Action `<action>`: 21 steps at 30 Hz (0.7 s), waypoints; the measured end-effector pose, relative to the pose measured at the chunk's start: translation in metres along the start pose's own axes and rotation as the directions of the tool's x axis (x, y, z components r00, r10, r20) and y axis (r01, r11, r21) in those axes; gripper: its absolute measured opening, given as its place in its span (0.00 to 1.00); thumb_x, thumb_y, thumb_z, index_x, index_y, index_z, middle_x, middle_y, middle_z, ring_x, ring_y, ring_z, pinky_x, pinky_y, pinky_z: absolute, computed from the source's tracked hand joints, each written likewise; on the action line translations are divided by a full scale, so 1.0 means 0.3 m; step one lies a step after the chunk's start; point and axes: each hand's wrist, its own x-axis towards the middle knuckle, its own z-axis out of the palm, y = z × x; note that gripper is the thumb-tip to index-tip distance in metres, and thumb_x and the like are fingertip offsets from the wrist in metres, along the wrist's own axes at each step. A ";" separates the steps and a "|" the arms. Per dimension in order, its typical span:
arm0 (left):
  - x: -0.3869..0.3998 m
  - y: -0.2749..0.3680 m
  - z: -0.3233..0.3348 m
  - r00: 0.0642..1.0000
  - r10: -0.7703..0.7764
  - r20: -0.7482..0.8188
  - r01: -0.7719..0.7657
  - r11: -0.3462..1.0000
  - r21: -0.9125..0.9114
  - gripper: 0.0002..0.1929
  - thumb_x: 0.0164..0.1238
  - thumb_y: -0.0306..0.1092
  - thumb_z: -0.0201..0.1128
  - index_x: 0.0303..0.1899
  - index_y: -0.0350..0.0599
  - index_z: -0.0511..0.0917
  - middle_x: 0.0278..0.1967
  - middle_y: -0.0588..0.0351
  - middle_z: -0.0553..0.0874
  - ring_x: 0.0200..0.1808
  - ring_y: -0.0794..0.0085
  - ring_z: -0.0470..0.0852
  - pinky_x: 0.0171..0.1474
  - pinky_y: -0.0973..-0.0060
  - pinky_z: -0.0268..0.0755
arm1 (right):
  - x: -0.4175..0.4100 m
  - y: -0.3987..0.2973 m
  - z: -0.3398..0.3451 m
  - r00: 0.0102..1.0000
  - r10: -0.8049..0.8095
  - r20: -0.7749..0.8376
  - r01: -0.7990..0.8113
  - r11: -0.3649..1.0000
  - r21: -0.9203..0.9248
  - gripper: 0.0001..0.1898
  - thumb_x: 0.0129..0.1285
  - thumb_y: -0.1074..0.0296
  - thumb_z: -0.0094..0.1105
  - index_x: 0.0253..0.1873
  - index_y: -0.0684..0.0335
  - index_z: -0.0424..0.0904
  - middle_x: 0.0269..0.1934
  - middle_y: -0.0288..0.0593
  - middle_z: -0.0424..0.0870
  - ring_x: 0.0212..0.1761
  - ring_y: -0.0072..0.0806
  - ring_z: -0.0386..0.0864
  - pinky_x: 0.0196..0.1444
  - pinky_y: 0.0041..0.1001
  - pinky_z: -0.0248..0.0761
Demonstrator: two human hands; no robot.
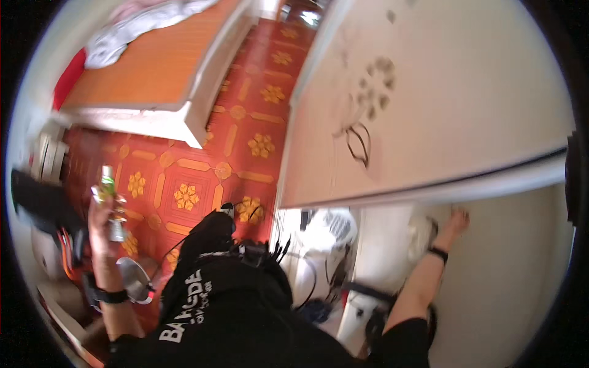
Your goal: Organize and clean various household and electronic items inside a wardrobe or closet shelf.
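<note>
My left hand (100, 216), out at the left above the tiled floor, is closed around a few small items. One is a small bottle with a green body and pale cap (107, 181); below it is a shiny clear or silvery container (118, 229), too blurred to name. My right hand (456, 221) reaches to the right, its fingers curled against a pale cabinet panel (497, 276). Whether it grips an edge or handle there is hidden. A large cream door panel with a flower decoration (437, 101) stands just beyond that hand.
A bed frame with an orange board (152, 69) stands at upper left. Near my body are a white plastic bag (329, 227) and dark cables (313, 280). A round pale container (134, 278) sits under my left forearm. A black object (43, 200) stands at far left.
</note>
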 end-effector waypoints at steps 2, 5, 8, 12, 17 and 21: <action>0.051 -0.070 0.095 0.982 -0.127 0.143 0.133 0.991 -0.032 0.15 0.67 0.37 0.62 0.49 0.40 0.72 0.34 0.57 0.80 0.30 0.81 0.77 0.30 0.84 0.73 | -0.125 -0.084 -0.021 0.959 -0.062 0.275 0.170 0.906 -0.388 0.11 0.58 0.78 0.52 0.45 0.67 0.79 0.37 0.41 0.79 0.38 0.29 0.76 0.41 0.27 0.72; 0.082 -0.127 0.272 0.889 -0.253 0.382 0.268 0.963 0.015 0.17 0.67 0.36 0.62 0.52 0.39 0.70 0.37 0.54 0.82 0.31 0.78 0.79 0.32 0.81 0.74 | -0.538 -0.267 0.142 0.994 0.084 0.073 -0.088 0.995 0.047 0.06 0.62 0.78 0.51 0.41 0.64 0.77 0.31 0.34 0.75 0.31 0.20 0.70 0.35 0.21 0.66; 0.095 -0.184 0.484 0.721 -0.345 0.602 0.357 0.928 0.104 0.19 0.66 0.34 0.62 0.54 0.39 0.69 0.41 0.48 0.83 0.36 0.71 0.83 0.39 0.74 0.79 | -0.794 -0.379 0.103 0.973 0.160 0.167 -0.180 0.978 0.108 0.09 0.71 0.65 0.54 0.49 0.64 0.76 0.35 0.34 0.76 0.31 0.19 0.69 0.38 0.21 0.65; 0.003 -0.165 0.769 0.287 -0.433 0.855 0.540 0.810 0.229 0.19 0.65 0.28 0.62 0.55 0.36 0.67 0.46 0.43 0.83 0.50 0.53 0.83 0.51 0.57 0.80 | -1.084 -0.484 0.018 0.945 0.247 0.216 -0.299 0.919 0.256 0.09 0.71 0.64 0.56 0.48 0.63 0.76 0.36 0.32 0.75 0.34 0.19 0.71 0.40 0.20 0.66; -0.188 -0.225 1.023 0.011 -0.545 0.838 0.557 0.700 0.447 0.17 0.67 0.28 0.62 0.53 0.36 0.68 0.46 0.47 0.82 0.47 0.58 0.84 0.46 0.63 0.82 | -1.255 -0.536 -0.090 0.958 0.255 0.127 -0.277 0.939 0.203 0.10 0.72 0.67 0.53 0.51 0.66 0.73 0.39 0.37 0.78 0.35 0.19 0.73 0.41 0.21 0.69; -0.291 -0.362 1.214 0.077 -0.541 0.837 0.459 0.765 0.452 0.15 0.68 0.29 0.61 0.51 0.38 0.68 0.44 0.48 0.82 0.43 0.63 0.85 0.38 0.70 0.80 | -1.364 -0.585 -0.174 0.934 0.355 0.044 -0.358 0.920 0.161 0.13 0.73 0.69 0.51 0.57 0.69 0.71 0.41 0.42 0.80 0.37 0.21 0.74 0.42 0.21 0.69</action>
